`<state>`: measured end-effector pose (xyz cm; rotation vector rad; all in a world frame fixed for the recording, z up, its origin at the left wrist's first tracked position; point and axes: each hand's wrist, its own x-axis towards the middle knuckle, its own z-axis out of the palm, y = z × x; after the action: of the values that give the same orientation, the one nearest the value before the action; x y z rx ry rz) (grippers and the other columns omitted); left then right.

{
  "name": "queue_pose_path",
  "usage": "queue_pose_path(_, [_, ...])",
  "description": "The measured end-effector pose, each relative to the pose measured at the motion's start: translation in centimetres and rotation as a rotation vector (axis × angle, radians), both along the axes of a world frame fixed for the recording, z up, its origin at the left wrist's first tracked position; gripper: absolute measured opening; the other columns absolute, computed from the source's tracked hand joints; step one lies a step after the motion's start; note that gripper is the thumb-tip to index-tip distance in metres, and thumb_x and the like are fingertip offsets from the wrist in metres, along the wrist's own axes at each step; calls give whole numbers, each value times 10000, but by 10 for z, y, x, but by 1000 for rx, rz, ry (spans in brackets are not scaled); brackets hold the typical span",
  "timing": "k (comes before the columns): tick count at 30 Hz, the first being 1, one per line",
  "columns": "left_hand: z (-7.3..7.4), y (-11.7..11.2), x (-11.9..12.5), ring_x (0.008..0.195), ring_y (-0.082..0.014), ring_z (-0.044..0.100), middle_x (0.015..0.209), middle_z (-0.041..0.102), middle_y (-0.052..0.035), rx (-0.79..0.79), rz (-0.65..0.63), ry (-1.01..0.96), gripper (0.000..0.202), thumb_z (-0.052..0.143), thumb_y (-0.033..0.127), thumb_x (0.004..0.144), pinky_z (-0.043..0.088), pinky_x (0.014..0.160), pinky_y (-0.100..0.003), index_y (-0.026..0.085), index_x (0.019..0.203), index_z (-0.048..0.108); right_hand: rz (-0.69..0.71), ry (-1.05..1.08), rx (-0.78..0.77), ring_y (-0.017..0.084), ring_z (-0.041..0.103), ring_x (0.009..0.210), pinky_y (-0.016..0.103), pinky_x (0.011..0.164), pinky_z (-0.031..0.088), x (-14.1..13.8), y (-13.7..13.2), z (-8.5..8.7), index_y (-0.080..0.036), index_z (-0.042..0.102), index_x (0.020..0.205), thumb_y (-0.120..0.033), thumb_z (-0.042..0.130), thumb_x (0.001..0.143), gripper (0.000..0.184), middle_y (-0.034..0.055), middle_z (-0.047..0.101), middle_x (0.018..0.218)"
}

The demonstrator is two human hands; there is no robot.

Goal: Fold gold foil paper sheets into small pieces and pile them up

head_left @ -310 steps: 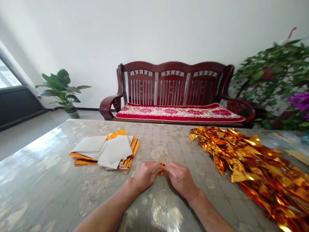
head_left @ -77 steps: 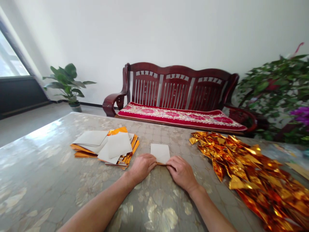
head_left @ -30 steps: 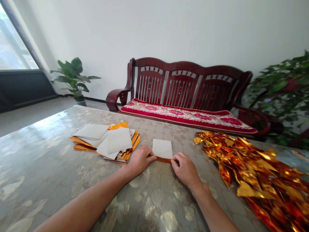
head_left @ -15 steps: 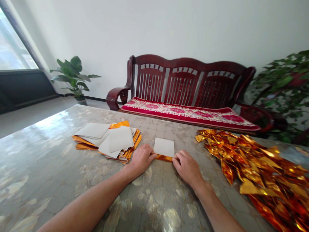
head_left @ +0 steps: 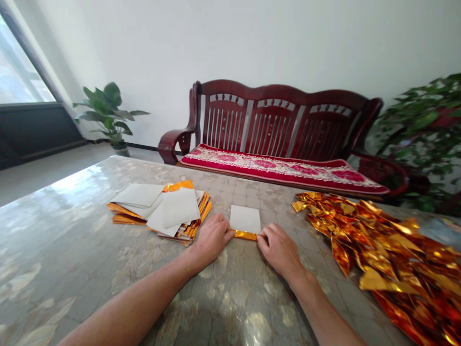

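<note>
A square sheet of gold foil paper [head_left: 245, 218] lies on the table, white side up. Its near edge is turned over into a narrow, shiny gold strip. My left hand [head_left: 215, 235] pinches the left end of that strip between thumb and fingers. At the right end, my right hand [head_left: 279, 247] grips it the same way. Just left of my left hand sits a loose stack of the same sheets [head_left: 180, 207], mostly white side up with orange-gold edges showing.
Folded gold foil pieces [head_left: 392, 254] are heaped on the right of the table [head_left: 90, 250], which has a glossy patterned cover. Behind it stands a dark red wooden bench [head_left: 273, 125] with a red floral cushion [head_left: 266, 165]. Potted plants [head_left: 111, 110] flank the bench.
The folded gold strip has tilted slightly and now catches more light. Both hands keep nearly the same place and grip.
</note>
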<state>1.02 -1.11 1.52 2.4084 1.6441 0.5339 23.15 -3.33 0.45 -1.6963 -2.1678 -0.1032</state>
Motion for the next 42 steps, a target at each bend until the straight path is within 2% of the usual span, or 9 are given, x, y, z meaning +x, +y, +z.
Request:
queue_pose_path(12, [-1, -1, -2, 877, -186, 594, 909, 629, -40, 8, 0, -18, 234, 593, 373, 896, 419, 758, -271, 192, 759, 651, -6, 7, -4, 158, 546, 800, 270, 672, 342, -2, 0, 2, -220, 512, 695, -238, 534, 877, 185, 9, 569, 813])
queue_pose_path(27, [-1, -1, 0, 899, -188, 597, 926, 620, -40, -1, 20, 11, 199, 588, 342, 889, 427, 792, -278, 192, 768, 639, -34, -42, 13, 172, 533, 808, 284, 686, 331, -6, -2, 2, -219, 509, 693, -215, 536, 861, 171, 21, 564, 813])
queue_pose_path(29, [-1, -2, 0, 913, -195, 595, 947, 615, -40, 3, 28, 10, 162, 601, 334, 883, 435, 805, -288, 195, 810, 641, -34, -39, 17, 175, 535, 818, 285, 693, 337, -6, -2, 1, -219, 515, 701, -212, 540, 863, 164, 23, 567, 822])
queue_pose_path(32, [1, -4, 0, 998, -213, 573, 1056, 600, -45, 48, 24, -7, 154, 629, 312, 867, 444, 877, -318, 212, 982, 645, -26, -7, 22, 186, 546, 846, 288, 713, 354, -4, -2, 0, -220, 547, 766, -219, 558, 861, 96, 28, 583, 857])
queue_pose_path(34, [1, -6, 1, 1072, -223, 543, 1155, 581, -52, 95, -17, -25, 217, 630, 272, 869, 435, 939, -345, 227, 1081, 638, -34, 19, 31, 200, 555, 874, 295, 732, 371, -2, -3, 0, -218, 574, 856, -235, 580, 861, 18, 35, 598, 899])
queue_pose_path(36, [-1, -6, 3, 1098, -224, 525, 1195, 581, -55, 123, -94, -30, 197, 592, 222, 896, 429, 966, -357, 239, 1080, 661, -37, 27, 44, 217, 558, 910, 309, 756, 386, -1, -4, 1, -214, 589, 943, -250, 598, 869, 83, 46, 610, 940])
queue_pose_path(39, [-4, -7, 5, 1074, -214, 530, 1150, 620, -60, 122, -251, 2, 221, 510, 174, 944, 437, 948, -344, 245, 1027, 702, 21, -11, 79, 236, 543, 955, 336, 798, 395, -4, -8, 5, -223, 621, 1042, -232, 596, 894, 150, 59, 627, 992])
queue_pose_path(42, [-5, -7, 7, 1022, -205, 555, 1059, 651, -58, 114, -372, 73, 231, 501, 182, 958, 445, 911, -333, 241, 1084, 686, 152, -58, 100, 235, 530, 966, 351, 828, 397, -9, -11, 9, -266, 650, 1125, -198, 561, 927, 227, 56, 651, 1028])
